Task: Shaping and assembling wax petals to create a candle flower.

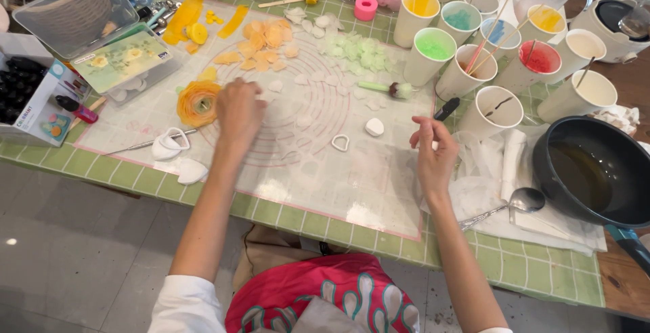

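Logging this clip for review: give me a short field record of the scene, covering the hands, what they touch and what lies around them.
setting: green tiled table with a translucent work mat
left hand: resting on the mat, beside an orange flower
right hand: on the mat's right edge, fingers curled; contents unclear
near right hand: black pen, white teardrop cutter
loose pieces: orange petals, pale green petals
right side: paper cups of coloured liquid, dark pan, spoon
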